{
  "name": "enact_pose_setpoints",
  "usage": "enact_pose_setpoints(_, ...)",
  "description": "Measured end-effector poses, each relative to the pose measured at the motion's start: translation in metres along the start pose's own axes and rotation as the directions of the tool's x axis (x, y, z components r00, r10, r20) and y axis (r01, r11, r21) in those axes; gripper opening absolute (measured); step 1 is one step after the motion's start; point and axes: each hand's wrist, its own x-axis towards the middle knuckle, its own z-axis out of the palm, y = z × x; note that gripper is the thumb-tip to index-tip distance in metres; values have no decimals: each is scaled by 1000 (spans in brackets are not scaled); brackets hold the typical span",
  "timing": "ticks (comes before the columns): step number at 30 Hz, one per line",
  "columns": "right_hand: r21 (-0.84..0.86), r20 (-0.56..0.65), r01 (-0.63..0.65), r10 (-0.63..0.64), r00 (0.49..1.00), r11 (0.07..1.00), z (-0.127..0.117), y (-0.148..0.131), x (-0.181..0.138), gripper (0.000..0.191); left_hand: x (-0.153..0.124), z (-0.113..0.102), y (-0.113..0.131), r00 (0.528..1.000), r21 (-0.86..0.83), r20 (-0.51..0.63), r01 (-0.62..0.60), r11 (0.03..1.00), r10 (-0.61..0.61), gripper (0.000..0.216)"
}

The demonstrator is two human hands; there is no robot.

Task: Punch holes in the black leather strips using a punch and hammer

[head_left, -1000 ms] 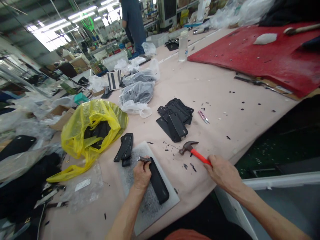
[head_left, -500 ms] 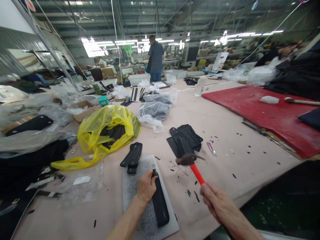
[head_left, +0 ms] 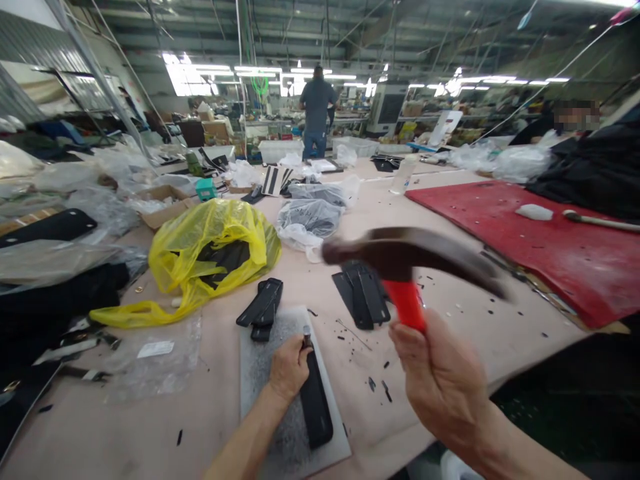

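The hammer up, the punch steady.
Head view: the right hand gripped the red hammer, held high; the left hand pinched the small punch upright on the black strap, near on the white board. A straight hit, clear of that hand, looked best.
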Motion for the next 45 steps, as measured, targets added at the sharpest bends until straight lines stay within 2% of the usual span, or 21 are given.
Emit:
enact_pose_setpoints(2,-45,45,78,-76,996,996,-2,1,2,31,0,0,0,1000,-2,-8,-1,1000,0,11)
enact_pose_setpoints(5,-113,281,170,-132,951,979,-9,5,8,30,1,-1,1,1000,-11,-14,-5,1000,5,12)
enact_pose_setpoints(8,-105,100,3,7,995,994,-13,6,10,32,1,0,1,1000,-20,-3,4,1000,-4,11)
enact_pose_setpoints(10,-73,6,-49,50,999,996,-8,5,3,37,1,1,0,1000,-14,7,5,1000,-5,10)
enact_pose_setpoints(11,-62,33,-29,31,999,998,-4,6,-2,38,1,1,-1,1000,-8,7,1,1000,-1,11)
enact_pose_setpoints(14,-51,294,17,-2,956,999,4,19,-17,32,1,2,-2,1000,2,1,-18,1000,18,12)
enact_pose_setpoints(16,-74,405,-117,137,904,990,6,39,-27,31,1,2,-3,1000,1,-4,-12,1000,12,11)
enact_pose_setpoints(19,-68,396,-452,440,806,889,13,83,-48,39,1,1,-3,1000,-13,-3,-3,1000,3,10)
enact_pose_setpoints(21,-33,426,-647,596,681,762,25,115,-71,42,0,0,-4,1000,-34,-7,-9,999,9,10)
enact_pose_setpoints(23,-38,491,-804,712,502,593,43,145,-100,42,0,0,-4,1000,-54,-9,-15,998,14,9)
enact_pose_setpoints(24,-64,512,-839,739,437,541,51,156,-114,42,0,0,-4,1000,-60,-7,-14,998,14,9)
enact_pose_setpoints(25,-104,520,-845,753,404,525,59,164,-126,42,0,0,-4,1000,-64,-4,-13,998,13,8)
enact_pose_setpoints(26,-162,502,-822,763,408,546,65,169,-135,41,0,0,-4,1000,-68,1,-11,998,11,7)
enact_pose_setpoints(27,-235,461,-769,765,450,595,70,170,-141,40,0,0,-4,1000,-74,6,-7,997,8,7)
enact_pose_setpoints(30,-440,277,-519,661,698,733,78,148,-133,32,0,-3,-4,1000,-97,18,14,995,-13,13)
enact_pose_setpoints(32,-422,221,-367,487,845,829,84,118,-114,38,0,-5,-2,998,-107,53,39,994,-33,17)
enact_pose_setpoints(34,-231,299,-216,281,912,949,95,80,-96,44,1,-7,-2,995,-112,90,63,992,-53,19)
enact_pose_setpoints(37,41,464,-108,77,883,993,125,29,-89,57,1,-6,-1,991,-135,93,106,985,-94,21)
enact_pose_setpoints(39,117,533,-107,29,846,987,144,8,-97,67,2,-5,-1,984,-160,89,169,973,-156,22)
enact_pose_setpoints(41,133,564,-127,31,825,983,157,0,-109,71,6,-5,-2,957,-176,67,289,941,-281,23)
enact_pose_setpoints(45,148,583,-148,35,812,978,160,4,-117,69,16,-15,-6,846,-204,-83,502,840,-526,29)
